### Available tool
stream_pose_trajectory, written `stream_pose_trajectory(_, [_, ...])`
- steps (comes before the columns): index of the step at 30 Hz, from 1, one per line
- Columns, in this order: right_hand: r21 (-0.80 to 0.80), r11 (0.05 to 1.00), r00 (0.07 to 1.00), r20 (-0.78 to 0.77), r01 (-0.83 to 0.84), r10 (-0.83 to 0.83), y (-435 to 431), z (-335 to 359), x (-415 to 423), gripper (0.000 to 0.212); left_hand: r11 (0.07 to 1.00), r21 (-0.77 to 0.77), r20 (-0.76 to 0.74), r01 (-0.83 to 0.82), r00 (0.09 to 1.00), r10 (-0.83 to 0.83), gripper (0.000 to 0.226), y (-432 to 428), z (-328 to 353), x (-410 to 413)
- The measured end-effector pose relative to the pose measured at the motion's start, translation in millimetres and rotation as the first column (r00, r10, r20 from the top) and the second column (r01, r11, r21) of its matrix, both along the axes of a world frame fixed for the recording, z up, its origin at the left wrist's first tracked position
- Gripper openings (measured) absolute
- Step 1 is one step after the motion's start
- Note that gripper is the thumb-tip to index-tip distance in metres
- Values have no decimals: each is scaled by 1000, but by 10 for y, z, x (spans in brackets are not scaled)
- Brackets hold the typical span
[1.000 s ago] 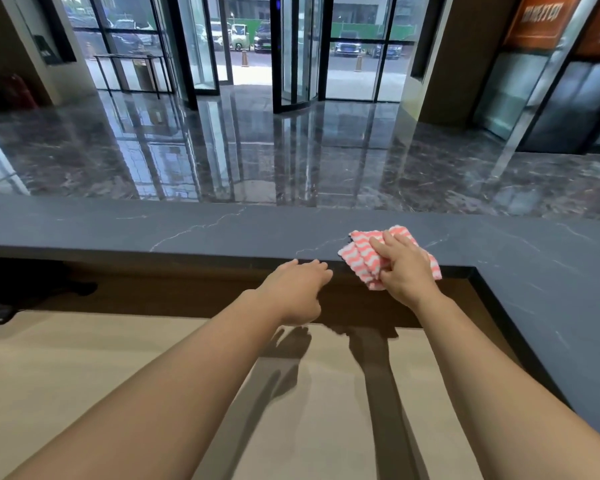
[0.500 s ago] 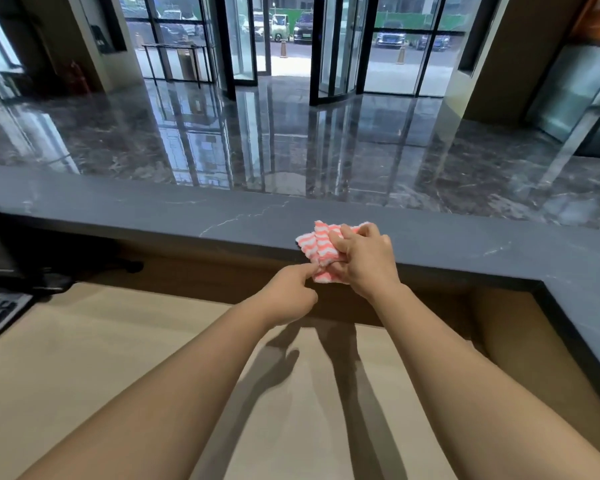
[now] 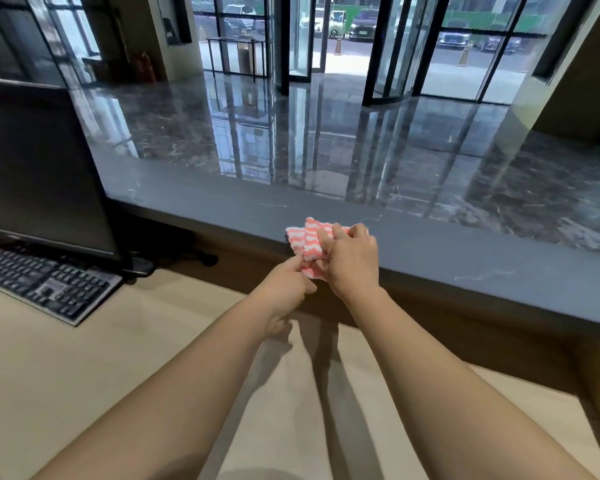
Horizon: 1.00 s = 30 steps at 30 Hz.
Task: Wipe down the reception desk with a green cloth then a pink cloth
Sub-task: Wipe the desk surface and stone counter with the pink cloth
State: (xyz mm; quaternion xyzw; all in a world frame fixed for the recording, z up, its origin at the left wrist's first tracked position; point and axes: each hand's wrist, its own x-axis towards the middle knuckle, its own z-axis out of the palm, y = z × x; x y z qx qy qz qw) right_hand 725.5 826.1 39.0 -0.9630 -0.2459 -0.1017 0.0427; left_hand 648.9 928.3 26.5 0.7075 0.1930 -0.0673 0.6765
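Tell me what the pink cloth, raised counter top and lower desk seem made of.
The pink cloth looks like soft fluffy fabric, probably microfibre: fuzzy wavy pink-and-white pile, bunched folds. The raised counter top looks like dark grey stone or stone-look slab, matte, thinly white-veined. The lower desk seems pale beige laminate or wood: smooth, faint sheen.

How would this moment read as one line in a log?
right hand: grips pink cloth on dark counter ledge | left hand: pinches cloth's near edge | stage: pink-cloth wipe | left side: monitor, keyboard

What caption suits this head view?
Right hand grips a pink cloth on the counter; left hand pinches its edge.
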Motion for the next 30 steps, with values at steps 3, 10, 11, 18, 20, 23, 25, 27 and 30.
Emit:
stream_pose_trajectory(3, [7,1000,1000,2,-9,9,344,3,-18,40,988,-128,66,-89,993,98,57,294,30,-4])
stream_pose_trajectory(10, [-22,998,998,31,-57,57,1155,-23,-47,41,938,-317,216,-136,953,211,59,952,-14,2])
stream_pose_trajectory(11, [-28,997,997,36,-67,68,1258,-27,-49,42,931,-333,220,-149,948,230,60,1040,-39,6])
stream_pose_trajectory(18, [-55,993,993,39,-107,109,1939,-44,-73,47,890,-401,267,-216,902,339,59,1644,-128,46])
stream_pose_trajectory(20, [-56,991,992,34,-122,124,2117,-52,-67,48,889,-398,280,-227,893,353,60,1804,-150,50])
stream_pose_trajectory(23, [-42,989,988,43,-145,147,2386,-68,-52,44,887,-389,296,-249,878,376,58,2065,-180,52])
stream_pose_trajectory(25, [-36,985,984,47,-169,171,2577,-81,-32,43,880,-387,289,-275,870,399,56,2246,-201,63])
stream_pose_trajectory(27, [-31,979,979,48,-199,201,2765,-105,-6,43,864,-394,267,-312,861,433,57,2425,-227,86])
stream_pose_trajectory(30, [-33,970,970,35,-239,240,2955,-126,62,46,845,-388,239,-367,846,477,60,2621,-254,125])
